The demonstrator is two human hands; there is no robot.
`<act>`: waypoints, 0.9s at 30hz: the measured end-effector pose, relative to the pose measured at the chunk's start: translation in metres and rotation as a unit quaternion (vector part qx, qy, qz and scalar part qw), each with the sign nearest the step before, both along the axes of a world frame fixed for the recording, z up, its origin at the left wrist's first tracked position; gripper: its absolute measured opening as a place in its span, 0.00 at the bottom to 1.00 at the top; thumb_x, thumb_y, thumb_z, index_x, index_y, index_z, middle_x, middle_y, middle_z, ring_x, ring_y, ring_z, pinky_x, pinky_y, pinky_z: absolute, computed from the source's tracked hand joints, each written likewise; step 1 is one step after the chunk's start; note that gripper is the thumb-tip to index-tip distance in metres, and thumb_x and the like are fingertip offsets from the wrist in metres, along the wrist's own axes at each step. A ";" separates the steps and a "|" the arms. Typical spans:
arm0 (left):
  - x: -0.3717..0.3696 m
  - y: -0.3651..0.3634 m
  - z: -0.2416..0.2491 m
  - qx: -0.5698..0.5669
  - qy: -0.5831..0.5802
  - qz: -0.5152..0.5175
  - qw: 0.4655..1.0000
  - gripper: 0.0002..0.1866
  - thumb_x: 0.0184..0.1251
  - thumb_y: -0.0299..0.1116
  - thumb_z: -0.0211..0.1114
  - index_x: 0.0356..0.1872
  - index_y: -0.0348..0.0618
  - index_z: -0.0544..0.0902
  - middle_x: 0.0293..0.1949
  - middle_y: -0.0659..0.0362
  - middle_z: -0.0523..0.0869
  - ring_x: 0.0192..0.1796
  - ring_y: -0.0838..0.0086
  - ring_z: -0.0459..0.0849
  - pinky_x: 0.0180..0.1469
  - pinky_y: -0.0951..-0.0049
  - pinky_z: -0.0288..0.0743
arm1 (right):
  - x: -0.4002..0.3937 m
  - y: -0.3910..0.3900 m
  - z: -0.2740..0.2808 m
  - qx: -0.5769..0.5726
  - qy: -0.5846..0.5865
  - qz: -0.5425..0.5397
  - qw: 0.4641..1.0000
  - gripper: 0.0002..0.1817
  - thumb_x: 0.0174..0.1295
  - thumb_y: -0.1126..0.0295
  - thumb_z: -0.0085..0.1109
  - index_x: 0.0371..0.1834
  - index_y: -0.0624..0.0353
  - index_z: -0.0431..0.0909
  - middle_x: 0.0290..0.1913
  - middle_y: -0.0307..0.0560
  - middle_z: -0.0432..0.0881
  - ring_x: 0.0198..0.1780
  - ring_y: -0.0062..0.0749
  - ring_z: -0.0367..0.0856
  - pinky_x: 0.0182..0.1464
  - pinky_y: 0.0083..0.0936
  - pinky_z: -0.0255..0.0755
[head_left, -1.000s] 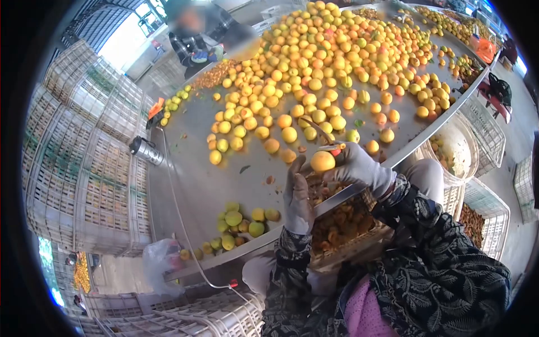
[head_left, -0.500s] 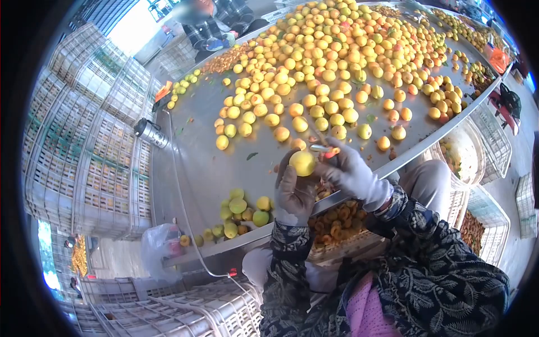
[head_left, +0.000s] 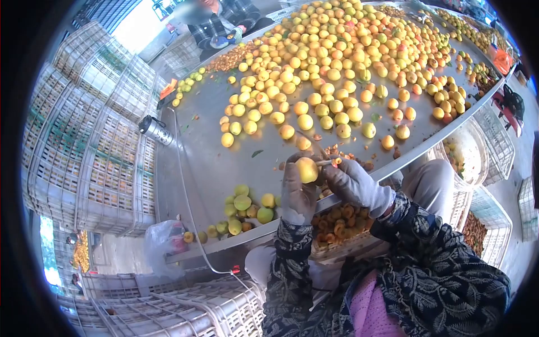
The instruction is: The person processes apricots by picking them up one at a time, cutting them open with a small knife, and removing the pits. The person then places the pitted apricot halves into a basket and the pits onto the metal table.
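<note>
Both of my hands wear greyish-white work gloves and meet over the near edge of the metal table. In my left hand (head_left: 298,194) is a yellow apricot (head_left: 306,169), held upright between thumb and fingers. My right hand (head_left: 355,182) grips a small knife (head_left: 324,163), whose slim blade points left against the fruit; its handle is mostly hidden by the glove. Below the table edge, under my wrists, stands a crate of cut apricot halves (head_left: 339,223). Reddish-orange scraps (head_left: 337,153) lie just beyond my right fingertips.
A big heap of apricots (head_left: 337,50) covers the far side of the metal table (head_left: 210,163). Greener fruit (head_left: 241,203) sits at the near left. Stacked plastic crates (head_left: 95,151) rise at left, near a steel flask (head_left: 157,130). Another person (head_left: 224,25) sits across.
The apricot has turned in my left hand and now shows a more orange side. The knife has shifted down against it. My view has moved slightly.
</note>
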State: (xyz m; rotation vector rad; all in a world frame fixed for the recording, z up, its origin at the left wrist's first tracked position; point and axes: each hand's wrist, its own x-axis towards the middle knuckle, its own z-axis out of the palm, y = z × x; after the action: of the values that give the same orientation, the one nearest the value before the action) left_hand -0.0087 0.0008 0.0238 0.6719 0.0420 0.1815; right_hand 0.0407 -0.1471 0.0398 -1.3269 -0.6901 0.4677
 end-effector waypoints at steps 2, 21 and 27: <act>0.000 0.001 0.001 0.144 0.011 0.015 0.989 0.22 0.74 0.49 0.54 0.52 0.39 0.75 0.47 0.57 0.80 0.52 0.70 0.79 0.56 0.67 0.73 | 0.004 -0.002 0.007 -0.068 0.039 -0.004 0.997 0.28 0.72 0.48 0.48 0.54 0.66 0.74 0.40 0.40 0.80 0.45 0.22 0.74 0.47 0.22 0.70; 0.004 -0.001 -0.022 -0.146 -0.013 -0.006 0.989 0.32 0.69 0.60 0.53 0.58 0.39 0.74 0.54 0.54 0.80 0.55 0.64 0.78 0.60 0.62 0.72 | -0.001 0.009 0.007 -0.051 -0.058 -0.029 0.997 0.22 0.73 0.56 0.48 0.53 0.67 0.75 0.33 0.42 0.77 0.36 0.25 0.74 0.42 0.26 0.71; 0.004 -0.004 -0.021 -0.159 0.068 0.018 0.985 0.26 0.74 0.56 0.49 0.50 0.40 0.73 0.46 0.56 0.81 0.49 0.68 0.80 0.54 0.68 0.76 | -0.002 0.014 0.008 -0.127 -0.093 -0.056 0.986 0.20 0.73 0.58 0.48 0.53 0.66 0.75 0.37 0.52 0.82 0.38 0.35 0.80 0.43 0.31 0.73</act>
State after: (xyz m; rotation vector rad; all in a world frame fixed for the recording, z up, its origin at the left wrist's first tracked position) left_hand -0.0050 -0.0033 0.0025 0.3646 0.2109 0.1591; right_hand 0.0383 -0.1335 0.0478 -1.6561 -0.7211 0.3517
